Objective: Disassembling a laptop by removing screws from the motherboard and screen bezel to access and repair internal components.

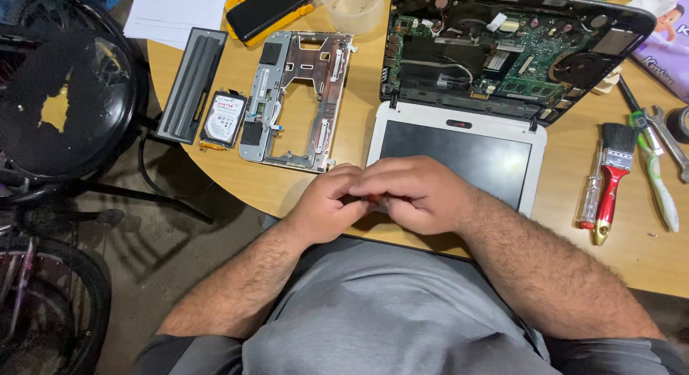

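Note:
My left hand [326, 203] and my right hand [416, 192] are pressed together at the near edge of the round wooden table [359, 131], fingers curled around a small object with a red-orange bit showing between them; what it is I cannot tell. Both hands sit over the lower edge of a white-framed laptop screen [459, 156] lying flat. Beyond it lies the opened laptop base [502, 52] with its green circuit board, fan and cables exposed.
A metal laptop frame [298, 95], a hard drive [224, 119] and a dark battery [192, 84] lie left. A brush with a red handle [611, 177], a screwdriver [588, 201], a toothbrush [657, 174] and wrenches [671, 142] lie right. A black stool [68, 102] stands at left.

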